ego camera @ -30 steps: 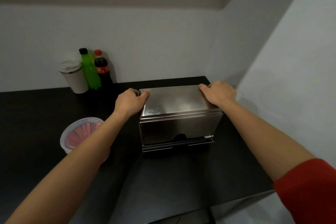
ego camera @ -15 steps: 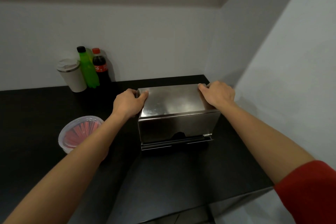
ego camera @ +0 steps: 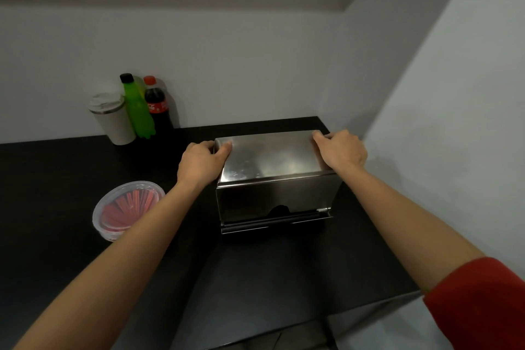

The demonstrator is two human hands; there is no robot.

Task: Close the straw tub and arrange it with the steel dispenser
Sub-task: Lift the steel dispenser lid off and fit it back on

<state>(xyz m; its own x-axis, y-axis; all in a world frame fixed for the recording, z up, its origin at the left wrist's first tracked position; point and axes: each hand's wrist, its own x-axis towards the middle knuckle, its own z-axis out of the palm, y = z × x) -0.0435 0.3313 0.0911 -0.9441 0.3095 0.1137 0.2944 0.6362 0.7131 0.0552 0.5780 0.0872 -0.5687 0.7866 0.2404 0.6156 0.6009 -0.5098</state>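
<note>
The counter (ego camera: 71, 167) fills the lower frame, black, bounded by walls at the rear and right. I have the dispenser (ego camera: 272, 179) at centre frame, square to me, its far right corner close to the wall corner. My left hand (ego camera: 199, 166) is clamped on its upper left edge, thumb on the top panel; my right hand (ego camera: 342, 150) is clamped on the upper right edge. Both are gripping the dispenser.

Step in hand, as I judge it: positioning the dispenser. The tub (ego camera: 126, 209) sits at left of centre, apart from the dispenser, red straws visible through what looks like a clear lid; I cannot tell whether it is fully seated.

Next move calls for releasing the dispenser, then pressing the tub rim and sliding it beside the dispenser.

Room: open counter lies left and front. The front edge is near my elbows. A cup (ego camera: 112, 119) and two bottles (ego camera: 147, 106) occupy the upper left.
</note>
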